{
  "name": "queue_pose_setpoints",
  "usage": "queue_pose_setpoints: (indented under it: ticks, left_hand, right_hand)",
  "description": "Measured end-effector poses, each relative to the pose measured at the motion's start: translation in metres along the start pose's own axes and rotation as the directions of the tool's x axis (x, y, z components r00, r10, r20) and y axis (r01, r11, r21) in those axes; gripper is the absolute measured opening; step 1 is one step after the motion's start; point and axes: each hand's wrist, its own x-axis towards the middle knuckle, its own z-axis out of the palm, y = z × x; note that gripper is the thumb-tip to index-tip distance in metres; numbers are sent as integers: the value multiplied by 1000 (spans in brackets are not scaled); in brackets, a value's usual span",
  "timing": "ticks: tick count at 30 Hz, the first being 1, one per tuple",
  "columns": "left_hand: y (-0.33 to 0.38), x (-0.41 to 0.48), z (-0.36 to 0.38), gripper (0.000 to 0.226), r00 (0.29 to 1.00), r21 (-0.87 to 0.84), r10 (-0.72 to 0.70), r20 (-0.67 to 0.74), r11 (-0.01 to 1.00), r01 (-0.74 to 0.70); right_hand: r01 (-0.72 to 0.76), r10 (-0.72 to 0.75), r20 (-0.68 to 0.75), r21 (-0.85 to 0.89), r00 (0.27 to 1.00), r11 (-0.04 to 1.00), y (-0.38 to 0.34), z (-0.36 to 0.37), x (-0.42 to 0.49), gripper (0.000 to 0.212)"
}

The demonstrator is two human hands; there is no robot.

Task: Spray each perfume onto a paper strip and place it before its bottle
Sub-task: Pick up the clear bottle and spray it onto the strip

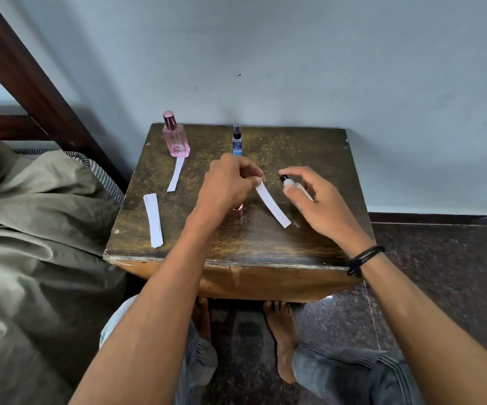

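The small wooden table (309,147) is dark brown, mottled with golden speckles. At its far left corner the square glass perfume bottle (175,141) is pink with a metallic rose cap. The slim spray bottle (237,143) at the far edge is blue with a black nozzle. The small plastic bottle (293,187) is clear and black-tipped. The long paper strip (273,206) near the middle and the stacked paper strips (153,220) by the left edge are white.

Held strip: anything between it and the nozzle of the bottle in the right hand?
Nothing visible. The right hand holds the clear bottle, black nozzle aimed at the top of the paper strip that the left hand pinches; only open air lies between. A pink cap on the table under the left hand is off that line.
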Motion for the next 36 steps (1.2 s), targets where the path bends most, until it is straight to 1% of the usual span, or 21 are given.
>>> queue_pose_setpoints:
  ticks: [3, 6, 11, 14, 22, 27, 31, 36]
  left_hand:
    - [-1, 0, -1, 10, 1000, -30, -11, -5, 999, 11]
    - [-3, 0, -2, 11, 1000, -74, -29, 3, 997, 29]
    - [-4, 1, -3, 9, 999, -90, -36, 19, 995, 37]
    - [-2, 1, -4, 9, 999, -106, -40, 30, 993, 43]
    - [-3, 1, -4, 9, 998, -108, -45, 36, 993, 49]
    - [-4, 1, -4, 9, 998, -108, -54, 43, 992, 58]
    - [-3, 0, -3, 9, 998, -100, -49, 51, 994, 53]
    - [-3, -1, -2, 9, 998, -102, -39, 45, 994, 43]
  right_hand:
    - [69, -67, 23, -112, 997, 991, 4, 4, 0, 28]
    - [146, -138, 58, -180, 989, 973, 4, 8, -1, 30]
    - [211, -196, 81, -314, 977, 925, 9, 14, -1, 34]
    - [241, -228, 78, -333, 971, 912, 8, 16, -2, 33]
    - [247, -240, 63, -339, 969, 908, 11, 16, -1, 31]
    - [193, -194, 24, -277, 981, 941, 10, 15, -1, 28]
    - [105, -105, 8, -95, 994, 990, 11, 9, 6, 24]
    - [28, -30, 27, 79, 999, 996, 3, 1, 6, 20]
